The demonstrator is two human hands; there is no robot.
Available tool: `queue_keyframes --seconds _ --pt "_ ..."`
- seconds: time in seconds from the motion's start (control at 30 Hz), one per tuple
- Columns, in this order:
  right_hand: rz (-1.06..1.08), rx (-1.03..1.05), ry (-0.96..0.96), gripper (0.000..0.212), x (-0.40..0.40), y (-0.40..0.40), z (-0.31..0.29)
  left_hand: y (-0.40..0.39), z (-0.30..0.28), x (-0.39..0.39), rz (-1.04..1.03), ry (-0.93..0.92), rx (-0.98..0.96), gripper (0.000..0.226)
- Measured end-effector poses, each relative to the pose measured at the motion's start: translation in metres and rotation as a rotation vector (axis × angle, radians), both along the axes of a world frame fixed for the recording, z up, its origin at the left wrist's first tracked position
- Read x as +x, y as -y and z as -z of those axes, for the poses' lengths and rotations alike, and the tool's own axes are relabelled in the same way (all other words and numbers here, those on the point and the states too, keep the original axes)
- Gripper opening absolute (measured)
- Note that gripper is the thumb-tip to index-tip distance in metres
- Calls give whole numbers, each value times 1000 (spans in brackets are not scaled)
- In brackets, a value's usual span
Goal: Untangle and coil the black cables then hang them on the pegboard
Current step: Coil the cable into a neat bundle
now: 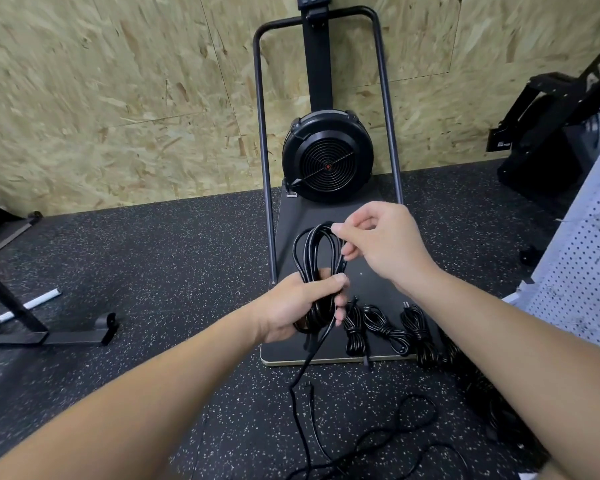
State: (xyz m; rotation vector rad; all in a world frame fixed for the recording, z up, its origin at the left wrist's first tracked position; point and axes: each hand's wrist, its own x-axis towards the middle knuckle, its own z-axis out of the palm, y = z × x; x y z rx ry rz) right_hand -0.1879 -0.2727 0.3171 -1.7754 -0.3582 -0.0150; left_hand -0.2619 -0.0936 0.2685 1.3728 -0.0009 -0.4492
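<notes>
Head view: cable coiling over a speckled rubber floor (153, 271).
Pegboard (582, 271) leans at right edge; finished cable bundles (388, 329) lie lower centre on the fan machine's base board (291, 216). Left hand (291, 313) clenches the cable coil (317, 258) mid-frame; right hand (385, 240) pinches its top loop.

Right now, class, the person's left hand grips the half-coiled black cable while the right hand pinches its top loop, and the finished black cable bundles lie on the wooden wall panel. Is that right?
Not quite. The left hand grips the half-coiled black cable and the right hand pinches its top loop, but the head view shows the finished black cable bundles lying on the machine's dark flat base board, not the wall.
</notes>
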Motion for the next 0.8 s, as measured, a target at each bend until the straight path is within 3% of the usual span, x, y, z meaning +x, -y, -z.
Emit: queue_keyframes --seconds 0.2,0.27,0.33,0.47,0.6,0.7,0.8 --pt "-71 233 -140 20 5 -1 12 3 2 4 -178 55 -63 15" --pt "-66 172 -180 17 7 -2 22 -3 -3 11 -295 101 -70 12" --pt "-128 78 -252 28 6 -6 34 -9 -9 16 -382 124 -100 11" --pt "-432 -68 -454 40 -12 -18 53 -15 -13 22 -464 154 -149 13" --pt "-677 -87 -660 53 -35 -31 65 -15 -13 27 -531 208 -131 11" --pt "-703 -27 -688 64 -44 -42 72 -22 -12 31 -573 240 -144 9" --pt "-589 -43 -656 62 -40 -45 78 -36 -12 35 -639 269 -153 9"
